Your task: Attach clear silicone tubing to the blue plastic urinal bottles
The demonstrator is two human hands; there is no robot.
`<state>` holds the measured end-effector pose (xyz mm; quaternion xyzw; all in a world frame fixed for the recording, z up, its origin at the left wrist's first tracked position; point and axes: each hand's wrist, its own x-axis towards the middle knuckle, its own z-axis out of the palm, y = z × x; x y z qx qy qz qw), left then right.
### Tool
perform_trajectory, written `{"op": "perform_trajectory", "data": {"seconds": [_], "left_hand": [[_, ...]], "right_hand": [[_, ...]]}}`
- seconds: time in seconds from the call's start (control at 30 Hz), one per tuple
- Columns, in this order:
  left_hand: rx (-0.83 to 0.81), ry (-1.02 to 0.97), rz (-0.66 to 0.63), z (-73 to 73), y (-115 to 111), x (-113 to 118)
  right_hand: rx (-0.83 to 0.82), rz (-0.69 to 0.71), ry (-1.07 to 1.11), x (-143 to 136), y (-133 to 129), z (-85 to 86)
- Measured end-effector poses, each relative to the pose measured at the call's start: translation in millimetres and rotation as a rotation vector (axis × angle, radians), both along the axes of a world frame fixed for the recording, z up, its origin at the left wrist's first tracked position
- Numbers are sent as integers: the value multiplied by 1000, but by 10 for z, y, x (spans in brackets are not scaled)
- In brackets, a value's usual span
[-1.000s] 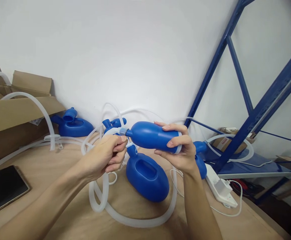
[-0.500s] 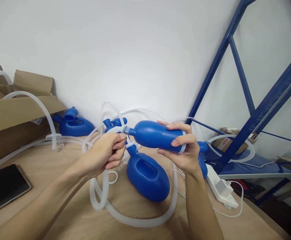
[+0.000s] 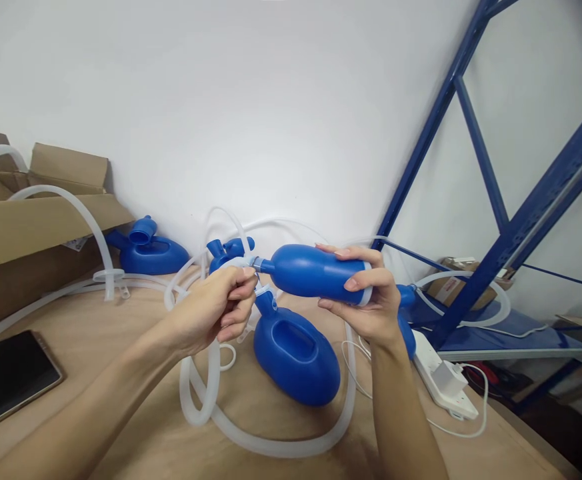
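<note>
My right hand (image 3: 371, 293) is wrapped round the wide, white-rimmed end of a blue plastic bottle-shaped piece (image 3: 315, 272), held level above the table. Its narrow neck points left and meets the end of a clear hose (image 3: 239, 262). My left hand (image 3: 221, 303) pinches that hose close to the joint, with its other fingers curled. Below lies a blue plastic urinal bottle (image 3: 295, 357) with a recessed grip, its neck pointing up and left. A loop of the hose (image 3: 283, 448) hangs down and curves round it on the table.
An open cardboard box (image 3: 35, 233) with hose stands at left, beside another blue urinal bottle (image 3: 155, 255). A phone (image 3: 13, 379) lies in front. At right are a white power strip (image 3: 445, 380) with a charger and a blue metal shelf (image 3: 511, 333). Another blue bottle (image 3: 231, 248) stands near the wall.
Both hands keep their holds on the hose and the blue piece, which have shifted very slightly right. The whole view has moved down by a few pixels.
</note>
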<state>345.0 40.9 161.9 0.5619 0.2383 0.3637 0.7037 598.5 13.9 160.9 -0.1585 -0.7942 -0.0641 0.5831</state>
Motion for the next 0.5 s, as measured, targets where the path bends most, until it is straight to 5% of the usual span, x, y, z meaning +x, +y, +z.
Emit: {"op": "perform_trajectory", "data": {"seconds": [0.13,0.3,0.5], "left_hand": [[56,9,40,-45,40,39],[409,212,158,-28,22,-82],[1064,512,749,67,-68,-298]], "right_hand": [[0,-4,-5,3,9,-1],[12,-81,15,34,22,3],[42,-261,54,89,51,2]]}}
